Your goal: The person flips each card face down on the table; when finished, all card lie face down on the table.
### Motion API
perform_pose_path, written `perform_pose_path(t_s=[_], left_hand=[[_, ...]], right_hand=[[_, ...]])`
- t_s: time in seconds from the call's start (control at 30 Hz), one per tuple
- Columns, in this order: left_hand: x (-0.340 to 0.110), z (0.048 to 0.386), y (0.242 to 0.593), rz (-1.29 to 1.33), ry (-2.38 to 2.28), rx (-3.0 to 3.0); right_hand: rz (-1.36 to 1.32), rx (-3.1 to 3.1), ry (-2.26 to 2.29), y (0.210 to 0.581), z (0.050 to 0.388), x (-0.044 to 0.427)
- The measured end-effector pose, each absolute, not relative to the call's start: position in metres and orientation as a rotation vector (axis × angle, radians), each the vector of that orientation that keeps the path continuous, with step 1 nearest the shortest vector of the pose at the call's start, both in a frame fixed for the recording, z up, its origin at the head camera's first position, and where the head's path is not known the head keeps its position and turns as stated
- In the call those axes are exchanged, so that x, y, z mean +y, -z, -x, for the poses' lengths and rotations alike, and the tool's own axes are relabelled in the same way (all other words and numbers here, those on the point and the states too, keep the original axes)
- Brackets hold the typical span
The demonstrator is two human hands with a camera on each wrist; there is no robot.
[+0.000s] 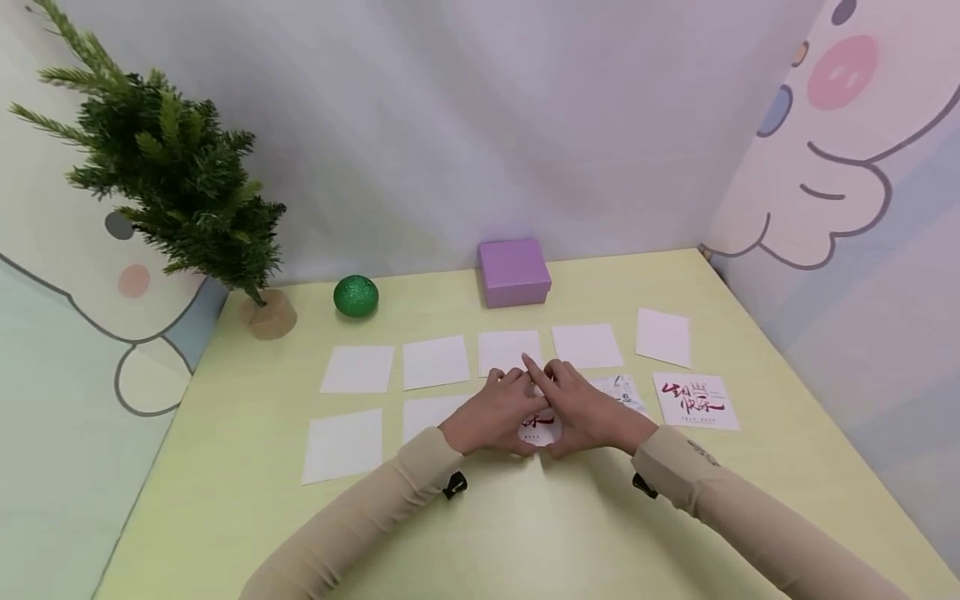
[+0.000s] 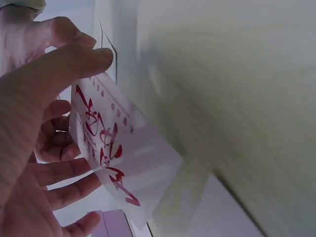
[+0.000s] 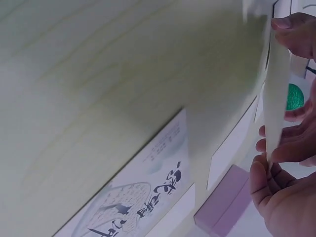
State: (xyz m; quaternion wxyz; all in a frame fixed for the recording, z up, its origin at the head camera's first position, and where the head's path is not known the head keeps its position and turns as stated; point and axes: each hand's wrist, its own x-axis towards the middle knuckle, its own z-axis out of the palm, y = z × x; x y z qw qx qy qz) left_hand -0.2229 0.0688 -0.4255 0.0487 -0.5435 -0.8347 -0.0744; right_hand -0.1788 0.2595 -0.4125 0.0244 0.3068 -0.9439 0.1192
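Note:
Both hands hold one white card with red brush lettering (image 1: 537, 432) just above the table; it tilts in the left wrist view (image 2: 116, 143). My left hand (image 1: 497, 414) has its thumb on the card's near edge and its fingers towards the far edge. My right hand (image 1: 588, 410) grips the same card from the other side, and the fingers of the two hands touch and cross at the top. Right of them lies a card with a grey-blue picture and dark script (image 3: 160, 182), partly hidden by the right hand. Farther right is another red-lettered card (image 1: 697, 402).
Blank white cards lie in a back row (image 1: 435, 362) and at the left (image 1: 342, 446). Behind them stand a purple box (image 1: 514, 273), a glittery green ball (image 1: 356, 297) and a small fir tree (image 1: 187, 175) on a wooden base. Curtains hang behind the yellow table (image 1: 225, 517).

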Motion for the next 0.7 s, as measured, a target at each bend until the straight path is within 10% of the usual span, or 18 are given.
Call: perform_pose_path(t_s=[0.5, 0.7], left_hand=[[0.033, 0.232, 0.409, 1.357, 1.438, -2.583], [0.024, 0.227, 0.431, 1.293, 1.167, -2.731]], right_hand=[[-0.894, -2.844, -1.122, 0.413, 0.184, 0.266], [-0.969, -2.886, -0.912, 0.425, 0.184, 0.266]])
